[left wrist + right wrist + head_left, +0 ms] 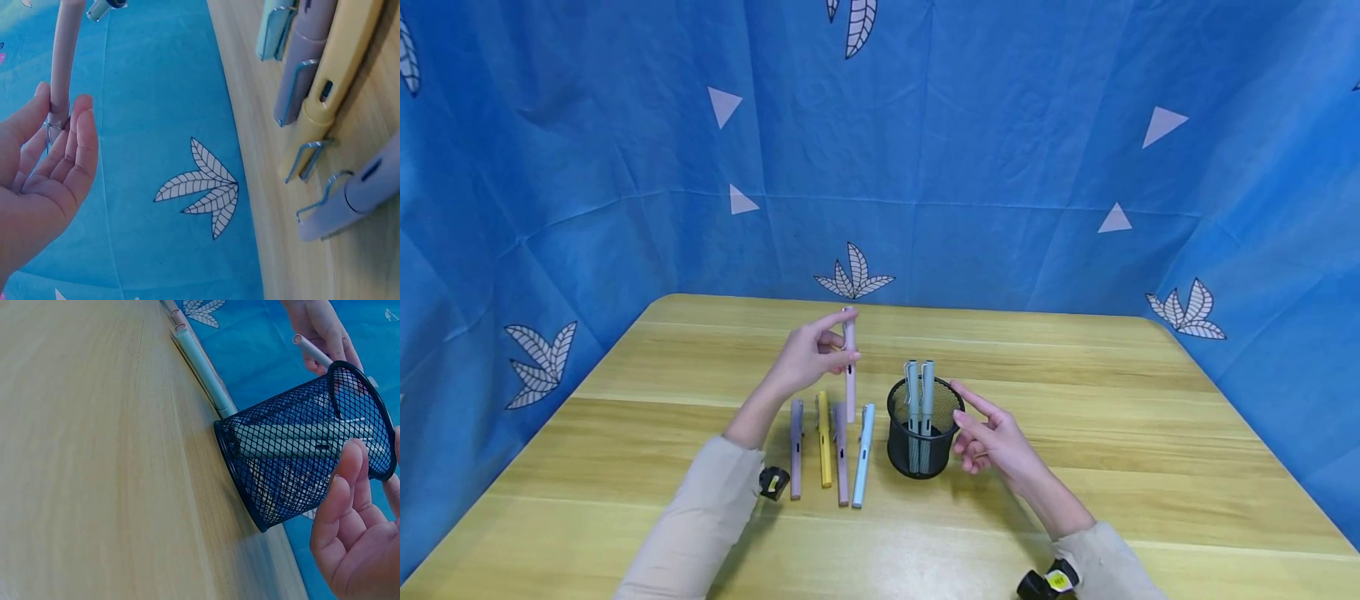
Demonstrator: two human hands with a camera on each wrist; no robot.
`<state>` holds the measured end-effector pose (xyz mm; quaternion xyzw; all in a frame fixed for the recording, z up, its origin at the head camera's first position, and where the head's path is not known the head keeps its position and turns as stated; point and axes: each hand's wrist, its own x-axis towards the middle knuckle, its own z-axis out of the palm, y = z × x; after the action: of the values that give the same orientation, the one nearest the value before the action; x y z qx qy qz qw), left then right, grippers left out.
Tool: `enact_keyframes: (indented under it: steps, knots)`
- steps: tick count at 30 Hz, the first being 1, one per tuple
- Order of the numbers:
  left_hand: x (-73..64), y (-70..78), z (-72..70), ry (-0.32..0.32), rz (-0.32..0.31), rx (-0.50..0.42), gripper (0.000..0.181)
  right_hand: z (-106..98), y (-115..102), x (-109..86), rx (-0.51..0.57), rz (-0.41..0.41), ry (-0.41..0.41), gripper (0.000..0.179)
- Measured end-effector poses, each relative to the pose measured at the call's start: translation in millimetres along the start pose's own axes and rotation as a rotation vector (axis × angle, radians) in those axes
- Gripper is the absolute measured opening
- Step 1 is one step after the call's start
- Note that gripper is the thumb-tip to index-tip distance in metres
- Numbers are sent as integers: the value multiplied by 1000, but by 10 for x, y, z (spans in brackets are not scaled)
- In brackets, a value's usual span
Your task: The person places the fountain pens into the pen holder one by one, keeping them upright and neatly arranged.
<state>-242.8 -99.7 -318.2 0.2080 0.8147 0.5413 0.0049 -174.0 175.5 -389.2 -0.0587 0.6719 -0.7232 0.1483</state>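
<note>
My left hand pinches a pale pink pen near its clip end, holding it upright above the table. In the left wrist view the pen's barrel rises from between the thumb and fingers. A black mesh pen holder stands to the right, with two grey-green pens upright inside it. My right hand grips the holder's right side by the rim with thumb and forefinger. Left of the holder lie a light blue pen, two purple pens and a yellow pen.
The wooden table extends around the pens and holder. A blue cloth with leaf and triangle prints hangs behind it and along both sides. Each wrist wears a small black device.
</note>
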Motion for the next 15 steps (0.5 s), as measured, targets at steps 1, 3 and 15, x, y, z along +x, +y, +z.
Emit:
enact_keyframes:
  steps: [1,3,15]
  knots:
    - [3,9,7,7,2,-2,62,-1,4,1,1,1,0,61]
    - [8,30,22,19,3,-16,62,-2,10,2,4,2,2,60]
    - [58,105,119,35,22,-78,62,6,6,5,13,-2,0,61]
